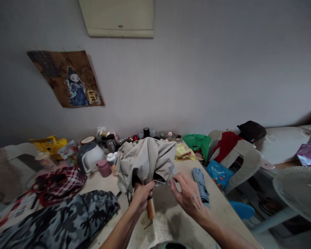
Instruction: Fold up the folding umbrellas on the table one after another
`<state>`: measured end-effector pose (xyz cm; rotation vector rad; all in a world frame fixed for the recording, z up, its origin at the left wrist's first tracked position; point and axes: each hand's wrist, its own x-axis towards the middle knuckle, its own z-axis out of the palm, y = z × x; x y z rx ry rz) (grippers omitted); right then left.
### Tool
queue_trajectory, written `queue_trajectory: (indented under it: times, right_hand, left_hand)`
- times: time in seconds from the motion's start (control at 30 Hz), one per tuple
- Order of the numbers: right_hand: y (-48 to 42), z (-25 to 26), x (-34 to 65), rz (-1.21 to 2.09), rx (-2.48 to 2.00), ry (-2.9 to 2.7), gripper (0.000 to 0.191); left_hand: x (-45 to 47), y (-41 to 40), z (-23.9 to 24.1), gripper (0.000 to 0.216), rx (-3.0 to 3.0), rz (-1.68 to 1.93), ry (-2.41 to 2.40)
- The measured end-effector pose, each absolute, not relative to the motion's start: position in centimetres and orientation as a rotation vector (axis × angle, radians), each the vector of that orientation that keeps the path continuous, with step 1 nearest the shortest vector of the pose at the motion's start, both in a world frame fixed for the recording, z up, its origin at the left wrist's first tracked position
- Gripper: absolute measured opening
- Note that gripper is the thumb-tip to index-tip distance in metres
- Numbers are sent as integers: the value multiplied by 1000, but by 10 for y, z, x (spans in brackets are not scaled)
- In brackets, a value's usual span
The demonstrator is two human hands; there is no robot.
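A beige umbrella (145,157) with loosely gathered, crumpled fabric is held over the table, its canopy away from me and its wooden handle (150,208) pointing toward me. My left hand (142,196) is closed round it where the handle meets the fabric, the thumb pressing near the canopy's edge. At the right edge of the cloth, my right hand (186,192) has curled fingers and a thumb that appear to pinch the fabric; the fingertips are slightly blurred. Dark openings in the folds show beside my left hand.
A camouflage cloth item (67,221) lies at left, near a checkered bag (60,183). Behind stand a kettle (92,157), a pink jar (104,168) and a white-capped bottle (112,162). A folded blue-grey item (200,185) lies at right. Chairs and a fan (299,193) stand beyond the table (168,221).
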<state>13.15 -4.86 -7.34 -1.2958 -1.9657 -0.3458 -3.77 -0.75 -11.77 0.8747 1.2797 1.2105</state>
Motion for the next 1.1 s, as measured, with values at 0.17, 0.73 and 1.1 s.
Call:
queue_trajectory:
  times: [0.17, 0.73, 1.1]
  right_hand:
    - [-36, -77, 119, -565, -1403, -2060, 11]
    - [-42, -100, 132, -677, -1356, -1863, 42]
    - [-56, -91, 147, -240, -1115, -1743, 49]
  left_hand:
    - [-28, -14, -116, 27, 887, 1191, 1294]
    - [-32, -8, -117, 23, 816, 1191, 1246]
    - [-37, 2, -123, 16, 738, 1208, 1215]
